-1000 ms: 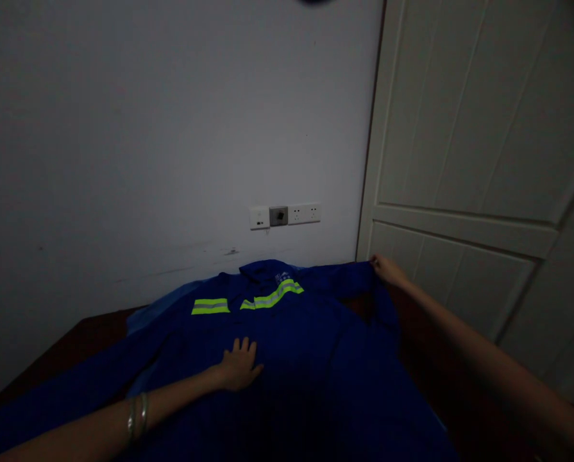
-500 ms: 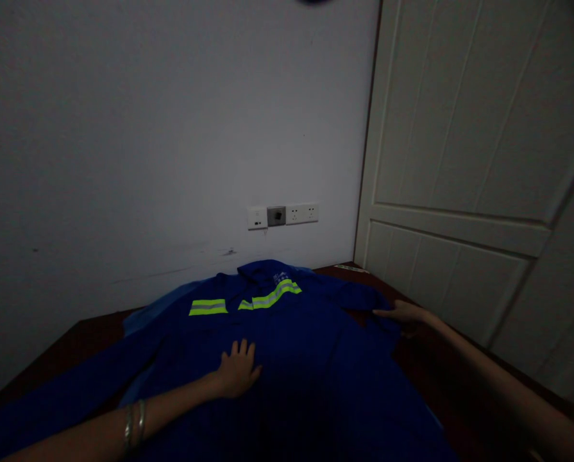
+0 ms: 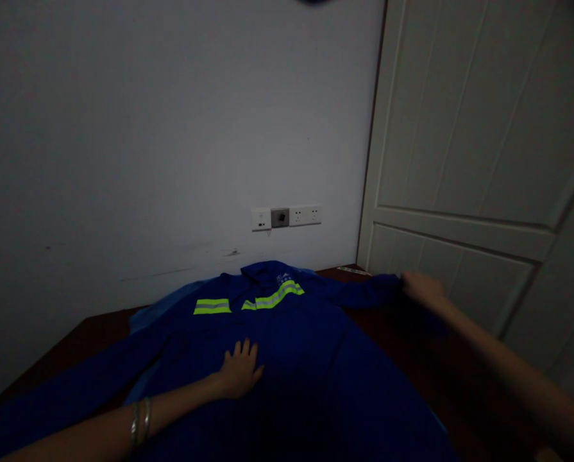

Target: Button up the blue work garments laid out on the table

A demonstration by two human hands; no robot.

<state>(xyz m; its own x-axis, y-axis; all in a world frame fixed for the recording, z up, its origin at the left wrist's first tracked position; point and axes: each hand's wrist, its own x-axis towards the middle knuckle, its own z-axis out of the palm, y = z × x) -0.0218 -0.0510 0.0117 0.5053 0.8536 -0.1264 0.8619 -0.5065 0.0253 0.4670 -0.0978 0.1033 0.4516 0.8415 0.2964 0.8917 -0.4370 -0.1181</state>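
Observation:
A dark blue work jacket (image 3: 296, 359) with yellow-green reflective stripes lies spread out on a dark brown table (image 3: 89, 333), collar toward the wall. My left hand (image 3: 241, 371) rests flat on the jacket's middle, fingers stretched out, with bracelets on the wrist. My right hand (image 3: 421, 287) is closed on the jacket's right sleeve (image 3: 368, 292), which is pulled out straight toward the door. The left sleeve runs off toward the lower left.
A grey-white wall stands behind the table with a row of sockets (image 3: 287, 216). A white panelled door (image 3: 474, 167) is close on the right. The room is dim.
My right hand has drawn the right sleeve outward to the right, so the bunched sleeve now lies straight. My left hand has stayed pressed on the jacket.

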